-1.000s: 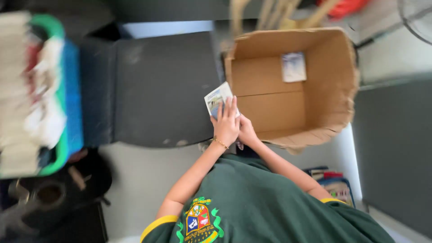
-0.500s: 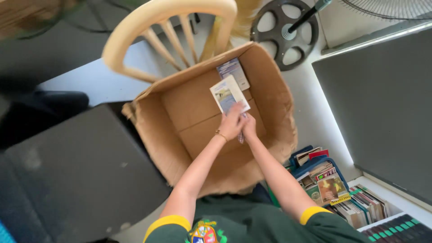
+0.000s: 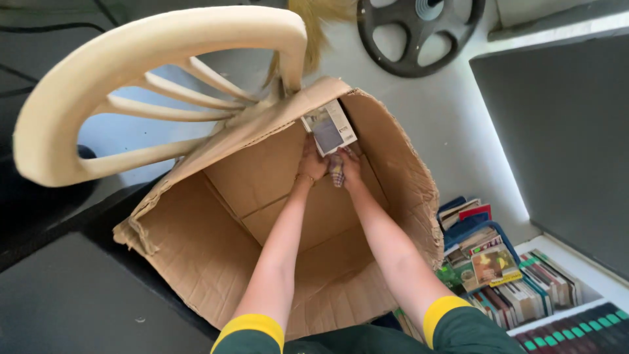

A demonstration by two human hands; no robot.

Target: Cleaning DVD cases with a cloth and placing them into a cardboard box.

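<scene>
Small pale booklet point(image 3: 329, 126), bluish cover panel, clasped in left hand point(image 3: 312, 164) and right hand point(image 3: 347, 167) deep inside tilted brown cardboard box point(image 3: 216, 262); box apparently otherwise bare.

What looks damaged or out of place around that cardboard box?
The cardboard box is battered: its rim is torn and frayed at the left corner and its walls are creased. It also sits tilted against the cream plastic chair. Both hands, left and right, reach inside it.

The small patterned item point(image 3: 336, 172) between the left hand point(image 3: 310, 164) and right hand point(image 3: 348, 168) is blurred, unidentifiable. Fingertips hide behind it.
</scene>
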